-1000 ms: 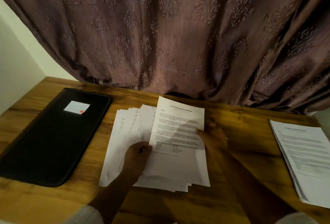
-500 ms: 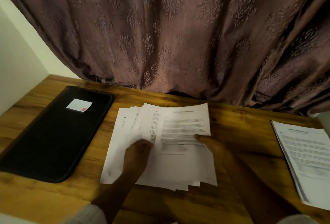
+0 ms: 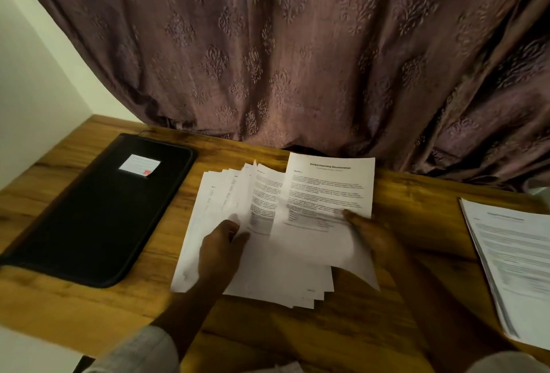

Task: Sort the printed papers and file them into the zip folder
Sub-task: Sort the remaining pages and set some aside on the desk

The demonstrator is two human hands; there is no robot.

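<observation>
While my right hand (image 3: 372, 236) pinches the top sheet (image 3: 327, 194) by its edge, my left hand (image 3: 221, 247) grips the fanned papers (image 3: 276, 271) just beside it. The folder (image 3: 98, 212) lies flat further left, with another stack (image 3: 515, 262) far right on the table (image 3: 416, 212).

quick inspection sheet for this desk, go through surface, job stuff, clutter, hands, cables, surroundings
Surface: wooden table, bare between the things.
Job's things: fanned papers in the middle; top sheet raised off the fan at its near end; second stack at the right edge; black zip folder flat at the left, apparently closed, with a white label on it.
Clutter: nothing seen.
Hands: left hand grips the fanned papers; right hand pinches the top sheet, thumb on the print.
Cables: thin dark strand at the folder's far edge, cable or zip pull, cannot tell.
Surroundings: patterned curtain behind the table; pale wall to the left.
</observation>
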